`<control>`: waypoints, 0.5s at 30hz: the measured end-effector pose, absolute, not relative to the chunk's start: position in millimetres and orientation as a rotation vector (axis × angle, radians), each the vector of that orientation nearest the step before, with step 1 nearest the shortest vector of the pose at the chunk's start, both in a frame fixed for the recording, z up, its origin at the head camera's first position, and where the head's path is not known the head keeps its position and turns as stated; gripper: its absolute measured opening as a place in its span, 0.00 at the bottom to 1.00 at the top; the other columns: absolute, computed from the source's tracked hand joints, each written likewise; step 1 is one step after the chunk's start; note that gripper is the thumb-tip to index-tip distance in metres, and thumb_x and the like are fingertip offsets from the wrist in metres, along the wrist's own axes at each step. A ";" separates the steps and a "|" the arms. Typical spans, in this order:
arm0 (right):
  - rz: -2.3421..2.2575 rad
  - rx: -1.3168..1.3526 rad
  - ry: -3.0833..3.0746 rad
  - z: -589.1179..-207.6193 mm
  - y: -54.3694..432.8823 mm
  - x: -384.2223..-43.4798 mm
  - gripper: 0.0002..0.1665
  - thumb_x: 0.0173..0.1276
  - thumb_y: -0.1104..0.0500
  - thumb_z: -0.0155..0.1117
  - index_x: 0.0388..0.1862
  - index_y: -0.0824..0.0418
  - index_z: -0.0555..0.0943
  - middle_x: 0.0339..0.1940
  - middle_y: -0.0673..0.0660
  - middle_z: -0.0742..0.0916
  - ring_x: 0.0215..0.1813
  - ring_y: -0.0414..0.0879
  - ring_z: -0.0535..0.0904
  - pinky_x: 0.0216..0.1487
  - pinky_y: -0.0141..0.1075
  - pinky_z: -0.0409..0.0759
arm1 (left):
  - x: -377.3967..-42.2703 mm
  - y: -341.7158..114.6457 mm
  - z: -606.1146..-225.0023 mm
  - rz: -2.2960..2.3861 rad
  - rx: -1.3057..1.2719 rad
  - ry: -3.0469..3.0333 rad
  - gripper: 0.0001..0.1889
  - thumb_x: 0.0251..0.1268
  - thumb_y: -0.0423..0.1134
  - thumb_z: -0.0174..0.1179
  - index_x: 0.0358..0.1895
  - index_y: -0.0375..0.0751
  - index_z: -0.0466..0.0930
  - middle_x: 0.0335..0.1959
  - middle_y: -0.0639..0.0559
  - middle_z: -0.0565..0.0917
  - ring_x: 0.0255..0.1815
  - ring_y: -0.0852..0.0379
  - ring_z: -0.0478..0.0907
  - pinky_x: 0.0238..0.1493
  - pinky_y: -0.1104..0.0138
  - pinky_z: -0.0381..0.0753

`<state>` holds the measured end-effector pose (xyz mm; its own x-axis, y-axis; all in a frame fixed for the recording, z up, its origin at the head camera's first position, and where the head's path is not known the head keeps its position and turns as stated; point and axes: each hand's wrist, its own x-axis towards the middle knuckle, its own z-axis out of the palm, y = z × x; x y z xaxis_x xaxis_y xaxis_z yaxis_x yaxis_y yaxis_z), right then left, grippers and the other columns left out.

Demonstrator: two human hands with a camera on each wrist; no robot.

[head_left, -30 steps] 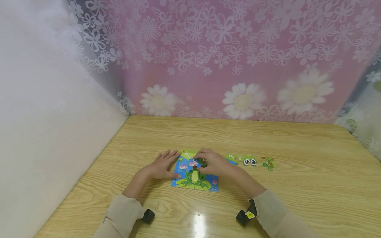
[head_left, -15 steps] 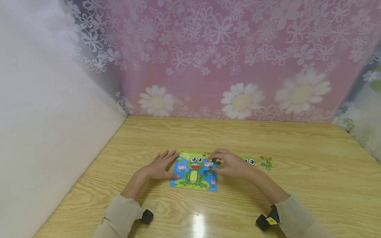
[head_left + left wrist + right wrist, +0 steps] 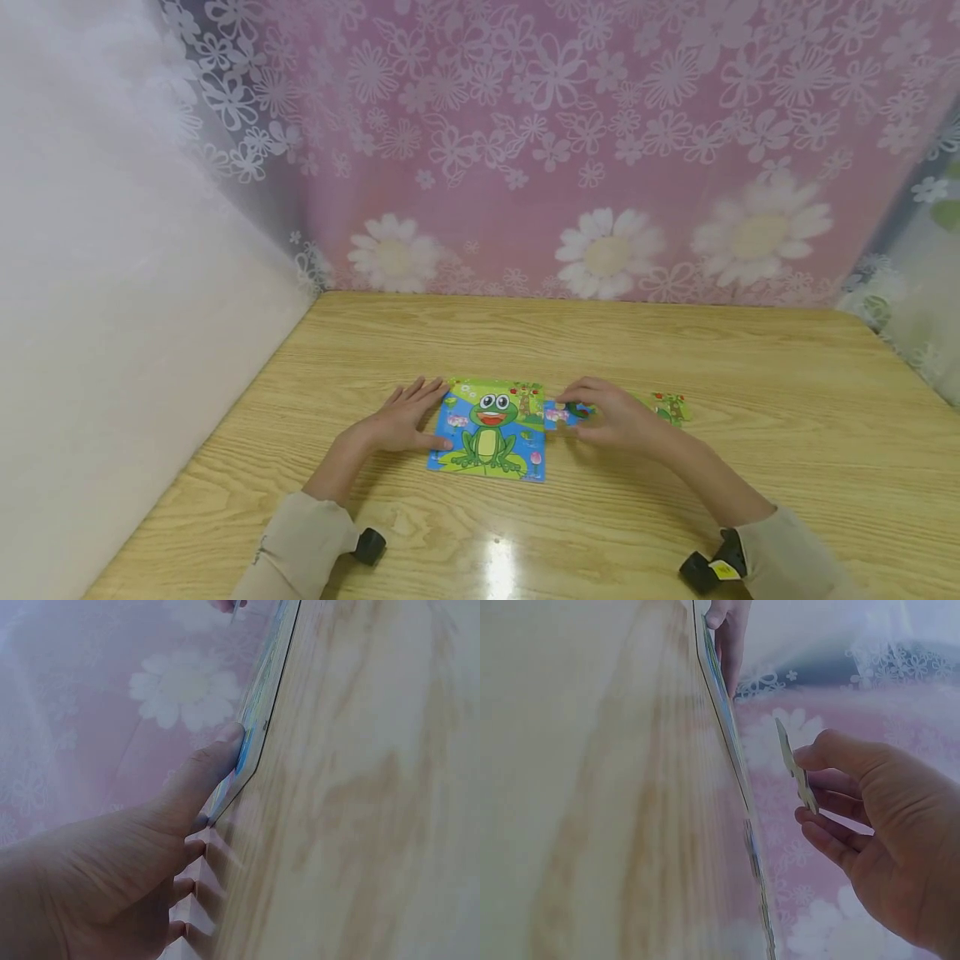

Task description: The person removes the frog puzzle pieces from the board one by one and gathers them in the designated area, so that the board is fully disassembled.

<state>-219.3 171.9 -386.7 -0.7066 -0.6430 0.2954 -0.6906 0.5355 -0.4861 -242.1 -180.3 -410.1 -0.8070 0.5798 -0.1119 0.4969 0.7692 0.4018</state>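
A square board [image 3: 487, 467] with a frog picture lies on the wooden table. My left hand [image 3: 401, 423] rests at its left side, fingers spread and straight on the table. Its thumb [image 3: 217, 754] lies on the board's edge in the left wrist view. Just right of the board, my right hand [image 3: 615, 421] pinches a puzzle piece [image 3: 557, 415] printed with a pink lotus and part of the frog's mouth. The right wrist view shows that puzzle piece [image 3: 795, 766] edge-on between thumb and fingertips, raised above the tabletop.
A puzzle piece with a tree and turtle [image 3: 672, 408] lies right of my right hand, which hides other pieces. In the right wrist view, loose pieces [image 3: 767, 922] line up beyond the board. A floral curtain [image 3: 480, 167] hangs behind the table; a white wall [image 3: 150, 292] borders the left.
My right hand has moved right with the puzzle piece, from over the board to beside it, uncovering the whole frog picture. The left hand has stayed in place.
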 end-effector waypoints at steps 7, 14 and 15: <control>0.873 1.090 -2.733 -389.6 186.2 -212.2 0.20 0.55 0.68 0.64 0.49 0.64 0.79 0.47 0.54 0.79 0.44 0.47 0.75 0.42 0.40 0.77 | -243.4 -181.1 -411.4 0.531 0.840 2.735 0.50 0.53 0.65 0.57 0.73 0.44 0.44 0.73 0.48 0.43 0.72 0.46 0.33 0.66 0.48 0.31; 0.906 1.134 -2.676 -401.4 196.4 -207.4 0.20 0.55 0.68 0.68 0.48 0.62 0.78 0.46 0.52 0.79 0.41 0.43 0.75 0.40 0.35 0.77 | -243.1 -181.1 -411.0 0.544 0.842 2.733 0.50 0.53 0.65 0.57 0.73 0.43 0.44 0.73 0.48 0.44 0.72 0.45 0.33 0.66 0.47 0.32; 0.914 1.139 -2.666 -403.4 197.2 -206.5 0.20 0.55 0.67 0.68 0.48 0.61 0.78 0.47 0.51 0.79 0.42 0.44 0.75 0.41 0.35 0.78 | -242.9 -181.2 -410.9 0.545 0.843 2.732 0.50 0.53 0.65 0.57 0.73 0.43 0.44 0.73 0.48 0.44 0.71 0.45 0.33 0.66 0.47 0.32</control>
